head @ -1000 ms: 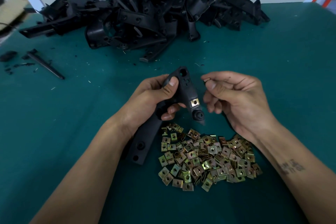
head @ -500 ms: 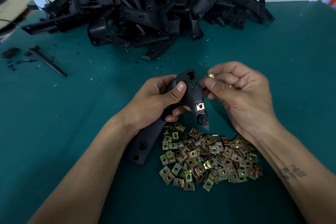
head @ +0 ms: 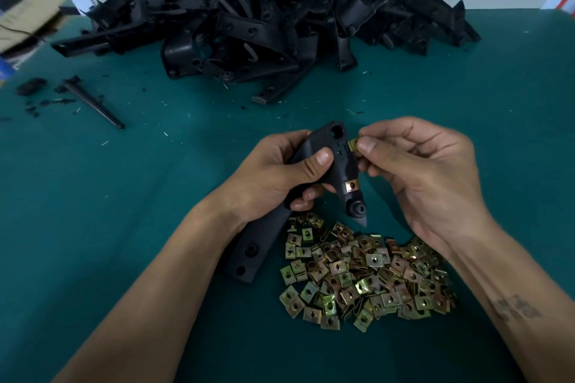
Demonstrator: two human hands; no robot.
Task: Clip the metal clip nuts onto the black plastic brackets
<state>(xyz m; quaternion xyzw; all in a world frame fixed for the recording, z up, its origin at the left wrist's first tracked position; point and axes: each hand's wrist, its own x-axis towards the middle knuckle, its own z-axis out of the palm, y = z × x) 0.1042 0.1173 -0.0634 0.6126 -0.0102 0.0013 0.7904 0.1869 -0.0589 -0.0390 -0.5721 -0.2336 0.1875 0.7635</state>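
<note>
Left hand (head: 277, 177) wraps black plastic bracket (head: 337, 162), thumb on top, above the clip nut pile (head: 364, 274); right hand (head: 417, 174) pinches a clip nut (head: 352, 144) against bracket's upper edge; one nut (head: 351, 186) already seated lower.

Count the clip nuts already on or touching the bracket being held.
2. One clip nut is seated low on the bracket; another is pinched by the right hand at its upper edge. Any behind the left hand are hidden.
</note>
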